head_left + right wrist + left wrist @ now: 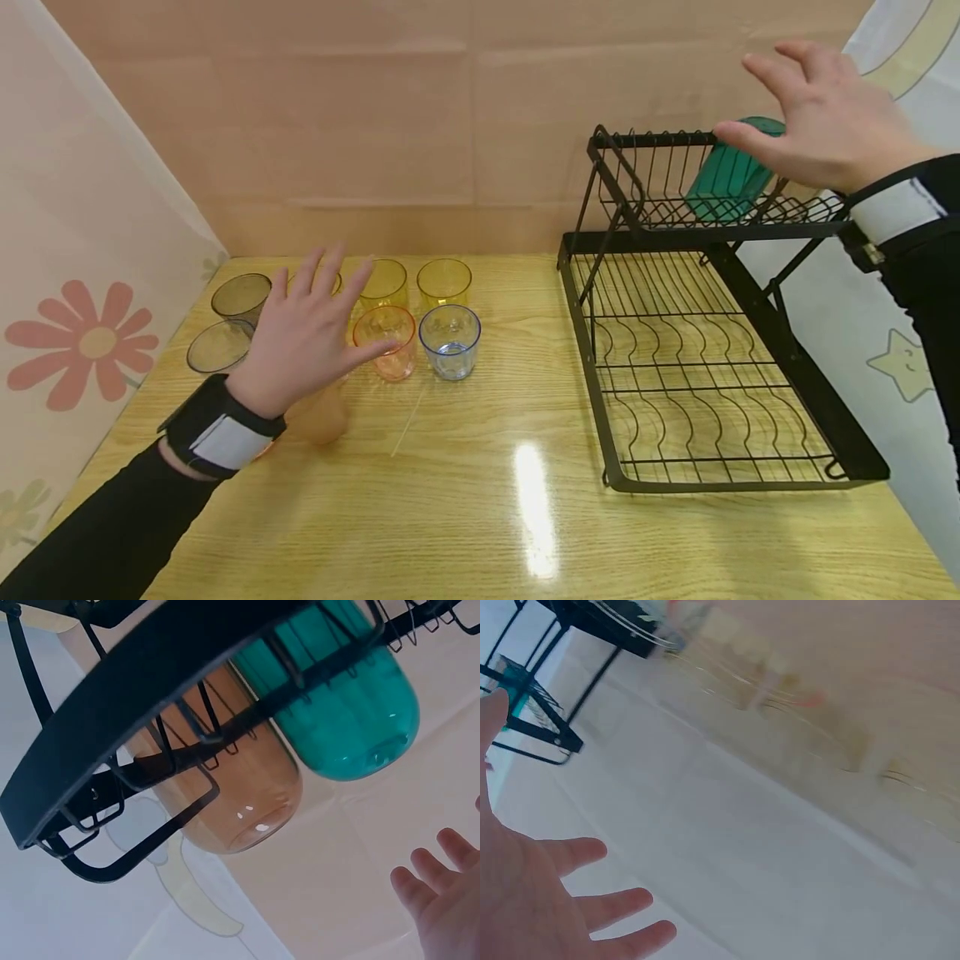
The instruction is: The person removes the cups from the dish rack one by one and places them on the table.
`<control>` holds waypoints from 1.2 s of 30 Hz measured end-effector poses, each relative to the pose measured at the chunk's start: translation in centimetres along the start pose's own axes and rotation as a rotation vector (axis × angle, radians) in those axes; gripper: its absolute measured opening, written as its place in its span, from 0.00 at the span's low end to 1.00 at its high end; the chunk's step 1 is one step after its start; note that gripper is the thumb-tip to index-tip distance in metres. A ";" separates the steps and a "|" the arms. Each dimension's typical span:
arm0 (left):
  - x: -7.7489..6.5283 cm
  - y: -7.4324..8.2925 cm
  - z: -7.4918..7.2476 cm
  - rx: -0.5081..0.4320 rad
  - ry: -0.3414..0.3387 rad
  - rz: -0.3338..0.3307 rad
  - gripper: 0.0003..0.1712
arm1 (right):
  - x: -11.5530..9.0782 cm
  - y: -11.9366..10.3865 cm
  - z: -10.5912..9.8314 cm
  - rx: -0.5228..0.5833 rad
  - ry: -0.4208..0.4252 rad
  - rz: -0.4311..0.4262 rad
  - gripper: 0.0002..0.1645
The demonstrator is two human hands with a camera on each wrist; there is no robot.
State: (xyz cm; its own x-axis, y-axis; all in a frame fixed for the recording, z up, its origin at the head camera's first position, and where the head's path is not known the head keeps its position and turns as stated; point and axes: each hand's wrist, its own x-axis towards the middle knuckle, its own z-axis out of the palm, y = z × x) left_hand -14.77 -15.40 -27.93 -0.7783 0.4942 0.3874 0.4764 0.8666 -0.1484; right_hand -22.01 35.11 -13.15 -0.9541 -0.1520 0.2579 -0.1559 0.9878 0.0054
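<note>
My left hand (303,337), fingers spread, hovers over a group of drinking glasses and holds nothing. Nearest its thumb are an orange-rimmed glass (386,321) and a blue-rimmed clear glass (450,354). Yellow glasses (444,283) stand behind these, one partly covered by the fingers. At the upper right my right hand (832,125) is spread beside the upper tier of a black dish rack (600,383), grasping nothing. A teal glass (731,179) leans in that tier near the right thumb. The right wrist view also shows a transparent, amber-looking glass (247,802) next to it.
Smoky brown glasses (240,296) stand at the far left of the wooden table (450,517). The rack's lower tier holds no dishes. Paper-like covering (337,125) backs the table, with patterned cloth (90,250) on the left side.
</note>
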 end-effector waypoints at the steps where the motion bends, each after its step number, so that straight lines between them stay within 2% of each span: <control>1: 0.5 0.3 0.0 0.002 -0.002 0.010 0.58 | 0.1 0.0 0.0 0.006 -0.003 0.005 0.52; 7: 3.1 2.5 -0.2 0.056 -0.002 0.086 0.60 | 0.8 0.4 -0.2 0.034 -0.005 0.017 0.51; 17: 7.7 7.0 -1.2 0.016 -0.006 0.134 0.61 | 1.8 0.8 0.5 0.034 -0.063 0.054 0.51; 22: 9.7 9.6 -1.3 -0.004 -0.044 0.140 0.62 | 2.3 1.2 1.1 0.040 -0.096 0.073 0.53; 29: 11.4 13.5 -0.3 -0.062 -0.063 0.153 0.62 | 2.4 1.4 1.8 0.035 -0.125 0.098 0.53; 36: 12.4 16.3 0.1 -0.126 -0.085 0.121 0.62 | 2.5 1.9 2.8 0.063 -0.134 0.104 0.51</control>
State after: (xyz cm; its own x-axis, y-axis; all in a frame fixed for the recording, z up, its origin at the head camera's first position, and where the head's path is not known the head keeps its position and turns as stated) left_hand -16.75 4.84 -25.65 -0.7414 0.6029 0.2947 0.6118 0.7877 -0.0723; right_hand -25.43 36.51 -15.22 -0.9908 -0.0566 0.1233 -0.0663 0.9949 -0.0762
